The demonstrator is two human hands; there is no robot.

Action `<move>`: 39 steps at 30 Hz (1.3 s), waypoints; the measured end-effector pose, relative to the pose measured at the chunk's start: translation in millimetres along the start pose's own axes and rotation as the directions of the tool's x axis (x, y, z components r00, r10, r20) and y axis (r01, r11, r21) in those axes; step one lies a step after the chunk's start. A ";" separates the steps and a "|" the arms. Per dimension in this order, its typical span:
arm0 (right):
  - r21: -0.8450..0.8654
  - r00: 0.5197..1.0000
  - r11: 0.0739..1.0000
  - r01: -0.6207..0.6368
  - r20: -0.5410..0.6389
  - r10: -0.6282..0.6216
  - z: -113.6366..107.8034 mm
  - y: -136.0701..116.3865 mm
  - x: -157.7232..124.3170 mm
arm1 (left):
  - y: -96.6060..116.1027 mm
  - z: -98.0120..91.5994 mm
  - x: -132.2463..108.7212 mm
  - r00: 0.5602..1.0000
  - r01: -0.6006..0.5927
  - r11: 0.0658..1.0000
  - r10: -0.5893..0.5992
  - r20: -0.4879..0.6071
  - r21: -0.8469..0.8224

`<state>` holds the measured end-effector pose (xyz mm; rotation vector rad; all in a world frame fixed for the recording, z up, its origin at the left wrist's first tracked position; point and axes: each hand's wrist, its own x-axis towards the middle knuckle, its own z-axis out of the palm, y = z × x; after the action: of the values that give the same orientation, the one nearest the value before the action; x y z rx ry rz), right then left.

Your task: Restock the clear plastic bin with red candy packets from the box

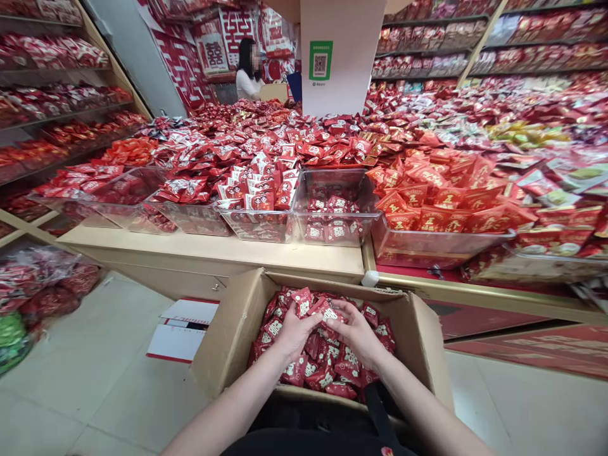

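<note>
Over an open cardboard box (228, 339) my two hands are close together. My left hand (297, 332) is closed around a small dark red candy packet (303, 303) with pale lettering. Its thumb reaches toward a second candy packet (327, 312), which the fingers of my right hand (354, 332) grip from the other side. More red packets of the same kind (327, 367) fill the box in a loose heap beneath my wrists. Parts of both held packets are hidden behind my fingers.
A clear bin (335, 218) with matching packets, low inside it, stands on the counter ahead. Beside it are a bin of white-and-red packets (259, 199) and one of orange-red packets (441, 196). A white carton (178, 335) lies on the floor at left. A person (249, 79) is behind the counter.
</note>
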<state>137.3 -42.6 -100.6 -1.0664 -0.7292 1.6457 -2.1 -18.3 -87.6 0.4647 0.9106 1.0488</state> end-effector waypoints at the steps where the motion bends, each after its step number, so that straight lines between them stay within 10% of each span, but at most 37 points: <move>1: -0.049 1.000 0.999 0.008 -0.013 -0.009 -0.5 1.2 1.1 | -0.4 0.0 -0.5 1.000 0.001 1.000 -0.001 0.002 0.007; 23: -0.397 0.948 0.867 0.302 0.032 -0.316 -9.6 5.8 6.3 | 0.9 3.3 3.7 0.996 -0.042 0.999 0.044 -0.076 0.024; 31: -0.828 0.805 0.247 0.503 0.345 -0.482 -10.4 -16.6 -0.6 | -5.4 -2.5 3.9 0.994 -0.055 0.997 0.059 -0.087 0.049; 39: -0.867 0.784 0.018 0.497 0.441 -0.437 7.2 -53.9 -8.8 | 6.7 1.3 -3.4 0.998 0.029 1.000 -0.029 -0.054 0.001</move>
<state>154.2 -33.7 -48.9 -1.3527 -2.1071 0.3859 -5.3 -18.1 -80.7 0.4246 0.9635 1.0381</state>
